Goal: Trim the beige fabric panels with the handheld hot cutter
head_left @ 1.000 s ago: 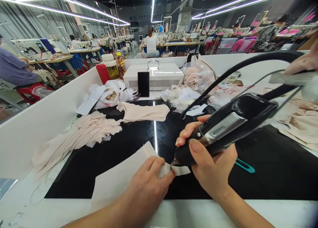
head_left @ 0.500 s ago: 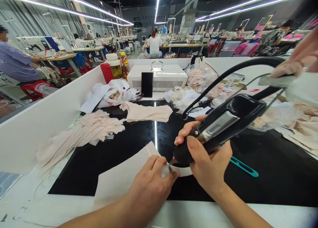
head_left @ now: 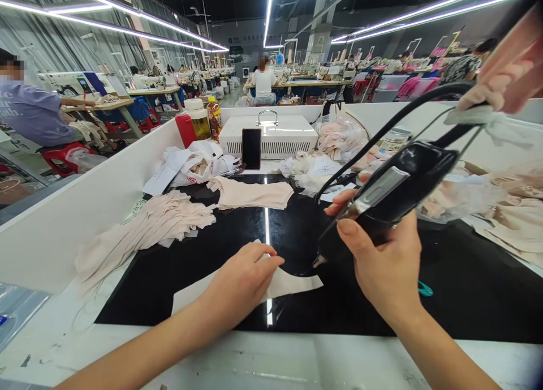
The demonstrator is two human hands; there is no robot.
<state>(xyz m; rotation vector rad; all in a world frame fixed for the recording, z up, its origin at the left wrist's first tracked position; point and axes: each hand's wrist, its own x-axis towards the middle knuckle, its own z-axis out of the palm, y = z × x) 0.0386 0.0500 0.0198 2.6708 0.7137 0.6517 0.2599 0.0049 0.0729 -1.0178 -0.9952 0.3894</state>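
Observation:
My right hand (head_left: 386,271) is wrapped round a black corded hand tool (head_left: 382,195) with a silver plate on its side. The tool slants down to the left; its pointed metal tip (head_left: 319,260) is just above the black work mat (head_left: 322,311), beside a pale fabric piece (head_left: 294,283). Over that piece is my left hand (head_left: 241,277), its fingers loosely bent and slightly apart, with no grip on the cloth visible. The hand and forearm hide much of the piece. A teal slotted object (head_left: 425,288) lies partly hidden behind my right wrist.
Stacked beige fabric pieces (head_left: 146,237) lie at left, with another stack (head_left: 254,193) at the mat's back. Behind stand a phone (head_left: 251,148), a white vented box (head_left: 292,132) and bottles. Bagged cloth (head_left: 462,189) lies right. A cable (head_left: 390,121) arches above the tool.
My right hand has raised the tool up and right, away from the fabric piece. My left hand has loosened its pinch on the edge, and the curled strip now lies flatter on the mat.

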